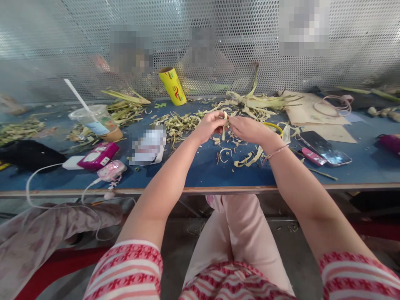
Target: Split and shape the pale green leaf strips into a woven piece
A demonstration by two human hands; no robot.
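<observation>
My left hand [208,126] and my right hand [250,129] meet above the middle of the blue table [200,175]. Both pinch one pale green leaf strip [224,125] between their fingertips; its end hangs down between the hands. Curled strip scraps [246,158] lie on the table just below my right wrist. A heap of dried green leaves [261,102] lies behind the hands, and a second pile of shredded leaf pieces [179,123] sits to the left of my left hand.
A yellow roll [172,85] leans at the back by the perforated metal screen [200,41]. A plastic cup with straw [96,118], a pink box [98,155] and charger cables lie left. A phone [325,148], cardboard sheets [312,110] and a pink item lie right.
</observation>
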